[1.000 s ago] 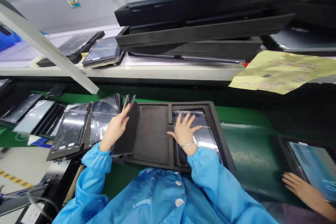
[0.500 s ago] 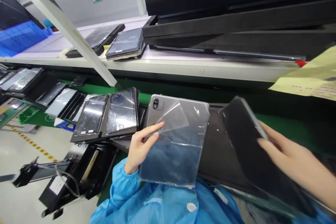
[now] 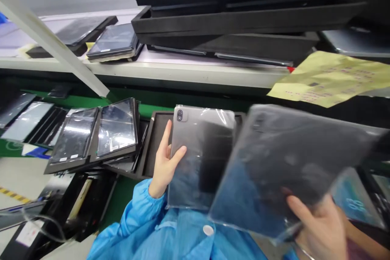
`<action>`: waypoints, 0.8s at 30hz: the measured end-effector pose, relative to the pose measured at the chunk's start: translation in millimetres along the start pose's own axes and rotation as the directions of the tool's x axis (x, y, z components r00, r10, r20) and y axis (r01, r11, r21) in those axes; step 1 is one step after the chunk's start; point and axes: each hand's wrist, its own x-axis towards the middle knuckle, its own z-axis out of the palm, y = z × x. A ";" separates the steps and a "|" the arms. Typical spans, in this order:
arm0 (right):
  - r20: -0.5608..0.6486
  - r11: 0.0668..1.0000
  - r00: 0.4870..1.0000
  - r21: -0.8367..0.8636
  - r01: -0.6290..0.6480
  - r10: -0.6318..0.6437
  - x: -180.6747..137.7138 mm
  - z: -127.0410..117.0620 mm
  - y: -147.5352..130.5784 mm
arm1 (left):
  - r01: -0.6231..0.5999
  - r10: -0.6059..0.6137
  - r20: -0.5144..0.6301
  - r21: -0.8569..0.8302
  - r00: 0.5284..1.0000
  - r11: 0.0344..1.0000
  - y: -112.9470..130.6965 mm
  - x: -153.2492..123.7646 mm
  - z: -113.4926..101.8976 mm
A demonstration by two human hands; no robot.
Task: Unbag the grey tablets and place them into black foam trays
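My left hand (image 3: 166, 160) grips the left edge of a grey tablet (image 3: 195, 134) in clear plastic film, its camera corner at upper left. The thumb lies on the tablet's back. My right hand (image 3: 319, 219), blurred by motion, holds the lower right part of a second, dark tablet (image 3: 283, 150), also in clear film, tilted and overlapping the right side of the grey one. A black foam tray (image 3: 158, 138) lies behind the grey tablet, partly hidden.
Film-covered tablets (image 3: 117, 128) rest in dark trays at left. Black trays (image 3: 243, 20) are stacked on the white shelf (image 3: 183, 69), with yellow paper (image 3: 332, 77) hanging at right. Another person's arm (image 3: 365, 239) seems visible at lower right, near a lit screen (image 3: 355, 199).
The right hand has turned the dark tablet from nearly edge-on to broad side up and brought it over the grey tablet. The loose film flap on the grey tablet no longer shows. The view has shifted right.
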 end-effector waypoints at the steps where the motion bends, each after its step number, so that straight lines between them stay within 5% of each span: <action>1: 0.002 0.998 0.999 0.044 -0.051 0.051 -4.7 8.4 -4.1 | 0.010 -0.010 0.029 -0.022 1.000 1.000 0.3 -1.8 5.6; 11: 0.112 0.970 0.979 0.153 -0.187 0.171 -27.6 22.2 -4.2 | 0.074 -0.057 0.134 -0.130 0.989 0.989 6.4 -28.3 28.9; 24: 0.183 0.972 0.973 0.159 -0.170 0.140 -48.2 14.1 13.9 | 0.060 -0.028 0.284 -0.104 0.958 0.993 19.7 -44.1 29.6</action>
